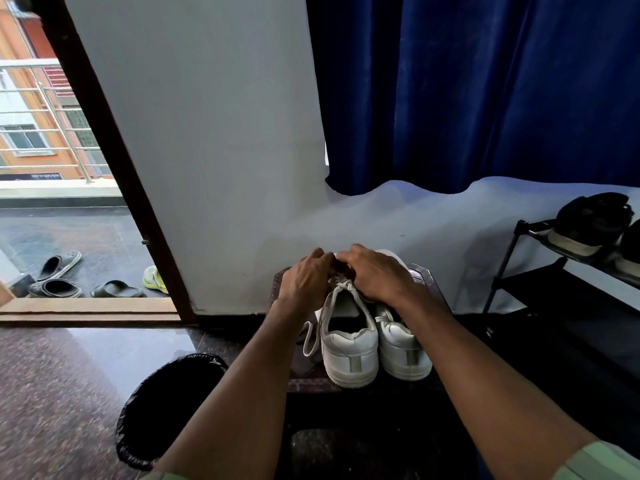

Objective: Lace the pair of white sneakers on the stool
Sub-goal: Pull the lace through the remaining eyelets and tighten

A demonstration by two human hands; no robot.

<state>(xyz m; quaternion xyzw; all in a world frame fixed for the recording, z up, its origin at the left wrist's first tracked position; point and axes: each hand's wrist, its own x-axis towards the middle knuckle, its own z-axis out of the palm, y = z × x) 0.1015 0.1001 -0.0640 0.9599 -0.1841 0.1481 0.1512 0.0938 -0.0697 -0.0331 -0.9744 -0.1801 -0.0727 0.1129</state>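
Two white sneakers stand side by side on a dark stool (426, 279), heels toward me. Over the front of the left sneaker (348, 344) both hands meet, fingers curled round its white lace (341, 284). My left hand (304, 279) pinches the lace from the left side. My right hand (375, 273) grips it from the right, lying across the toe of the right sneaker (401, 348). A loose loop of lace (309, 337) hangs down the left sneaker's outer side. The fingertips and the eyelets under them are hidden.
A bin with a black bag (169, 407) stands on the floor left of the stool. A black shoe rack (540, 271) with dark shoes is at the right. A wall and blue curtain are behind. Sandals (57, 278) lie outside the open door at left.
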